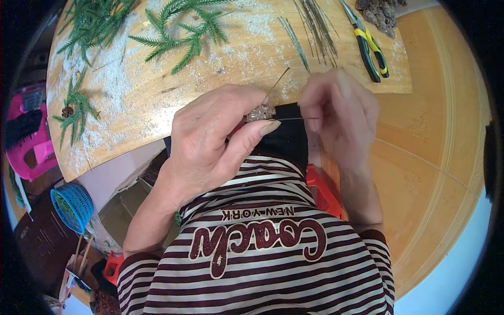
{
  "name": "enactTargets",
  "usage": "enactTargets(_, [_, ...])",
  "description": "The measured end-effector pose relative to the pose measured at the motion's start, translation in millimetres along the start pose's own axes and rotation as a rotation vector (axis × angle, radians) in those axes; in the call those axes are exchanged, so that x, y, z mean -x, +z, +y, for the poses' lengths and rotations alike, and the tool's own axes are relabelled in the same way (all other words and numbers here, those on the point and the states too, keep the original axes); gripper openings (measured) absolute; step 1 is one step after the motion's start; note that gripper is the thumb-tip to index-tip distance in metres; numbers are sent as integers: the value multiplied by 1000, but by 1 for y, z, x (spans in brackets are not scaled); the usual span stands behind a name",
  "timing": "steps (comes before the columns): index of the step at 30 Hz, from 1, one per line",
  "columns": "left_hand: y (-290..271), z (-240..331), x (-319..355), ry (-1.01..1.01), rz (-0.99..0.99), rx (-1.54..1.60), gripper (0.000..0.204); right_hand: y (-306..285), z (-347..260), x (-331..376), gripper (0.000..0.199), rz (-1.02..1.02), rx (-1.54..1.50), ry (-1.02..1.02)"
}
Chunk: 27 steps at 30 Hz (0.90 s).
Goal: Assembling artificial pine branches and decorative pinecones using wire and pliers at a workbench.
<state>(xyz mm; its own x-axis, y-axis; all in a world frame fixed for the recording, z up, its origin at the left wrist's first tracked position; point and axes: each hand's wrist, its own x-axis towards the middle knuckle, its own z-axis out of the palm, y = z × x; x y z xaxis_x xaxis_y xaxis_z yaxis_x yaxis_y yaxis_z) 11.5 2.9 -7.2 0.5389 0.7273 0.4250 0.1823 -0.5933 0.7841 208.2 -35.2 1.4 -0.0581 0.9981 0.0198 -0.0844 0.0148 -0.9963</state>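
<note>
Left hand [210, 142]: fingers pinch one small pine cone [261, 112] at fingertips, above lap. Right hand [338, 113]: fingers pressed together on one thin wire [296, 118] running from cone. Beyond fingers on bench [131, 100]: three green fir sprigs [181, 34], bundle of wires [317, 31], one pair of yellow-handled pliers [367, 44], heap of cones [380, 13]. Down left of left hand: one blue basket [73, 206], contents unclear.
</note>
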Motion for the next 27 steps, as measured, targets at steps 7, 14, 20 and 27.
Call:
enactTargets(7, [1,-2,2,36,-22,-2,23,25,4,-2,9,25,-212,68])
enactTargets(14, [0,0,2,22,-34,4,26,25,6,-8,12,-47,-126,-43])
enactTargets(20, [2,5,4,-41,-2,39,27,31,4,-6,12,37,-146,-79])
enactTargets(27, [0,2,2,28,-6,12,28,31,0,-9,15,62,-23,-223])
